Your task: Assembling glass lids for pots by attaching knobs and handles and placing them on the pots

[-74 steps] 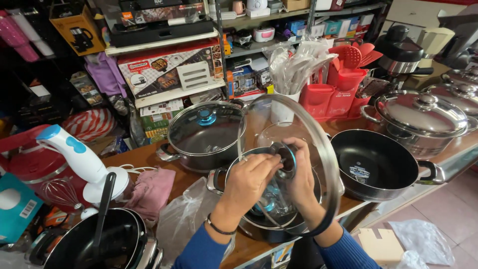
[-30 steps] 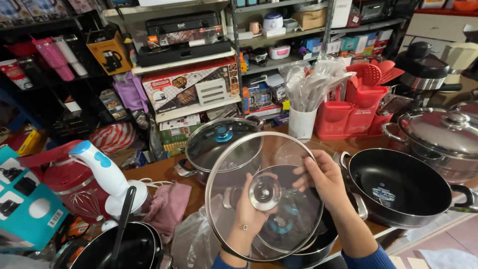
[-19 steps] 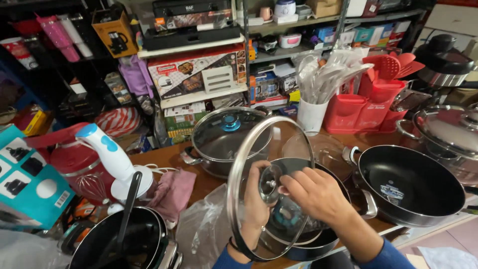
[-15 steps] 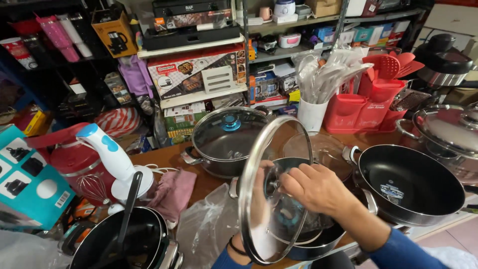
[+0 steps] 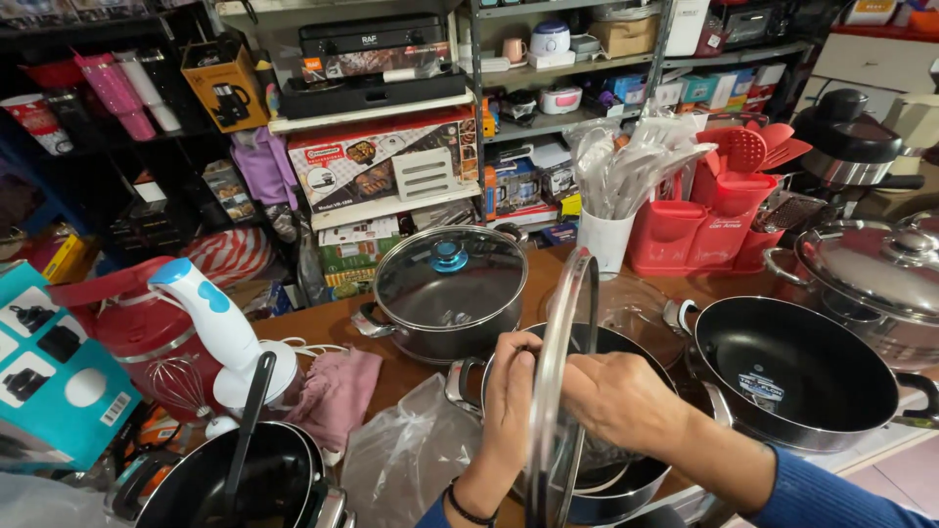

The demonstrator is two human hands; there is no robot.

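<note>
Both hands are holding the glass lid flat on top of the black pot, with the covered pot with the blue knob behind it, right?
Not quite. The head view shows both hands, left hand and right hand, holding the glass lid upright on its edge, not flat, over the black pot. The covered pot with the blue knob is behind it.

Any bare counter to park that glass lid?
Little. One brown strip of counter between the lidded pot and white utensil cup. Elsewhere crowded: pink cloth, plastic bag, black pan.
</note>
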